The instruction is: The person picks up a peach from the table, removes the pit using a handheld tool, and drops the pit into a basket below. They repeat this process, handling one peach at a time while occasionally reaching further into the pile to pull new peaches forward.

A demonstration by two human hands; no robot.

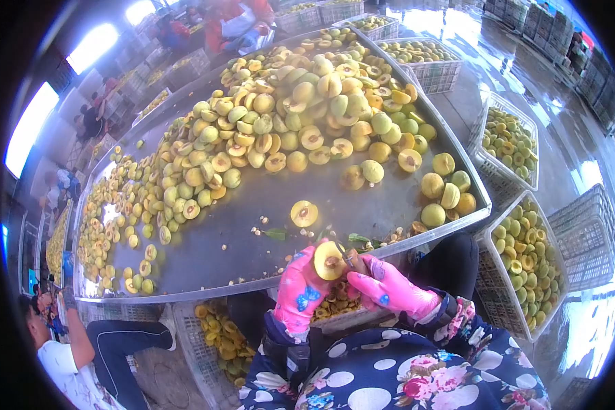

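My left hand [299, 290], in a pink glove with blue prints, grips a yellow fruit half [326, 263], cut face up with a brown pit hollow in its middle. My right hand [393, 288], gloved the same way, is closed around a small brownish pitting knife [353, 261] whose tip is at the fruit half; its exact shape is partly hidden by the fingers. Both hands are just in front of the near edge of a metal table [253, 236]. Another cut fruit half [304, 213] lies on the table beyond them. Below the hands, cut fruit pieces [335, 304] fill a container.
A large heap of halved fruit [266, 130] covers much of the table, which has a raised rim. Fruit crates [526, 266] stand at the right, with another crate [219, 342] at lower left. A seated person [82, 362] is at left; other people work further back.
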